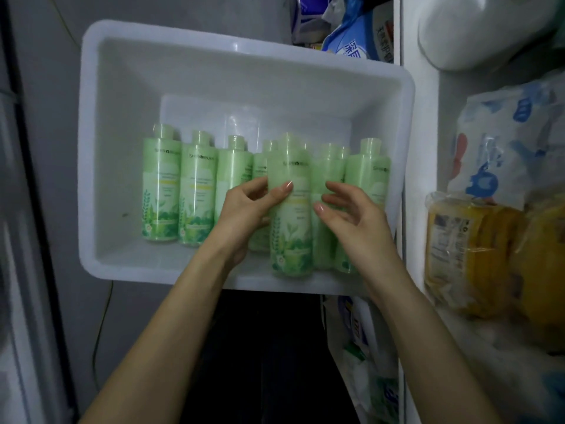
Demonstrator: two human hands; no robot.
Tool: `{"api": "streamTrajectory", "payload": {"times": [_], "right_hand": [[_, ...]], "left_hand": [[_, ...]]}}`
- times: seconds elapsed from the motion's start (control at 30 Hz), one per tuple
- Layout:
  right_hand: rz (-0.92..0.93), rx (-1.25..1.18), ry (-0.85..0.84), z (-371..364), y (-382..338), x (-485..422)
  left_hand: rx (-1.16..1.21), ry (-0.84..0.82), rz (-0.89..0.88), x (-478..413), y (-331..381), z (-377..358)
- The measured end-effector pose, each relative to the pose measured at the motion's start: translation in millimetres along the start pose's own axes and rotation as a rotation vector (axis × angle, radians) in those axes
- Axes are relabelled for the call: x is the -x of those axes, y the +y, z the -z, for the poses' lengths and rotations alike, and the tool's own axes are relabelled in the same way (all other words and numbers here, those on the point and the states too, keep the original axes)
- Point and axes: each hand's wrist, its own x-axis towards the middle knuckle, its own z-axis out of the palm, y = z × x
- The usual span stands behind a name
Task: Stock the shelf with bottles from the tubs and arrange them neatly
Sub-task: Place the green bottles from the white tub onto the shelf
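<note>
Left hand [244, 209] grips a green bottle [292, 240], thumb across the label, raised above the row of green bottles [195, 191] in the white tub [91, 148]. Right hand [351, 218] is loose, fingers half curled just beside that bottle, grasping nothing. Yellow packs [452, 255] sit on the shelf at right.

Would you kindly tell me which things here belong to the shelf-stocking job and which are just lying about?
Job: white tub; green bottles in it; raised bottle, gripped by the left hand; right hand beside it; shelf frame.
Lying about: yellow packs; blue-and-white packs; blue pouch.
</note>
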Motion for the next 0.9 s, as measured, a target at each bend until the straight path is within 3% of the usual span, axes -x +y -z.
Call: {"api": "streamTrajectory", "payload": {"times": [0.1, 0.2, 0.3, 0.37, 0.53, 0.9], "right_hand": [[0.068, -0.034, 0.084, -3.9, 6.1, 5.2], [0.16, -0.088, 0.407, 6.4, 13.0, 13.2], [0.184, 0.19, 0.604, 17.0, 31.8, 16.7], [0.108, 0.237, 0.583, 18.5, 42.8, 16.0], [-0.015, 0.039, 0.403, 20.4, 47.9, 12.4], [-0.072, -0.022, 0.386, 20.7, 42.1, 11.5]], "left_hand": [[0.08, -0.013, 0.031, -3.9, -3.8, 2.1], [0.122, 0.002, 0.049, -6.3, -3.5, 1.3], [0.142, -0.018, 0.041, -4.9, -3.4, -0.3], [0.135, -0.032, 0.03, -4.2, -5.1, -2.9], [0.157, -0.099, 0.006, 2.6, -4.2, -10.1], [0.128, -0.171, -0.027, 22.2, 6.5, -8.9]]}}
